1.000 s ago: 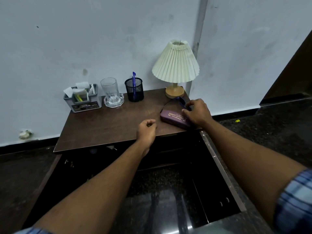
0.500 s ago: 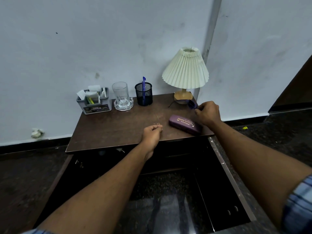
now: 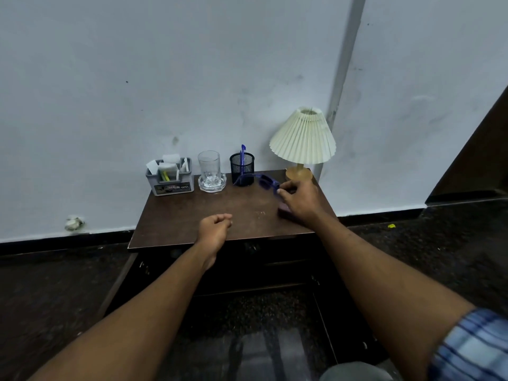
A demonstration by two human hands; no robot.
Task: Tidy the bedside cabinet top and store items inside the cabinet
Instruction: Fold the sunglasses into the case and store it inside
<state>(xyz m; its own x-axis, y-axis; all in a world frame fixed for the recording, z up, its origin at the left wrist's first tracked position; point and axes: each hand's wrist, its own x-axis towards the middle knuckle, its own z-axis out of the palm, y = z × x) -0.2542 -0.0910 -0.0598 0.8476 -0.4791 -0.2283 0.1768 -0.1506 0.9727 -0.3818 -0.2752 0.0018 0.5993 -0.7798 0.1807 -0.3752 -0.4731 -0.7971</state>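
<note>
Blue glasses [image 3: 265,181] held off the cabinet top [image 3: 192,215], toward its 2 o'clock corner. Long axis runs roughly 10-to-4; one arm trails out toward the pen cup [image 3: 242,169]. Right hand [image 3: 301,203] pinches the frame's near end between fingertips. A purple case [image 3: 283,209] lies under that hand, mostly hidden.

Left hand [image 3: 214,229] loosely curled, holding nothing, at the front edge, 6 o'clock.

Back row, 10 to 1 o'clock: grey caddy [image 3: 170,182] with white sachets; empty glass [image 3: 209,169] on a glass coaster; mesh cup with a blue pen; pleated lamp [image 3: 302,140].
</note>
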